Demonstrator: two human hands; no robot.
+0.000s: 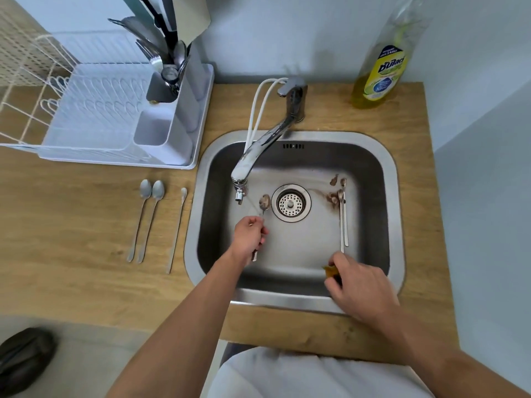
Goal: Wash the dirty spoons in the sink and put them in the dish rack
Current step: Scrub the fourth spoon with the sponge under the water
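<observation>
At the sink (293,137), the left hand (249,235) grips a dirty spoon (264,203) left of the drain (291,203); the right hand (360,285) is closed on a sponge (331,272). Two soiled spoons (343,214) lie right of the drain. Three spoons (152,219) rest left of the sink, apparently clean, yet to reach the rack (94,119).

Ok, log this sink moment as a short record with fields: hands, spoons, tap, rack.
left hand: holds a dirty spoon by its handle, bowl near the tap
right hand: grips a yellow sponge at the sink's front right
sink spoons: two, dirty, right of the drain
counter spoons: three, left of the sink
dish rack: plate slots empty
water: cannot tell
</observation>
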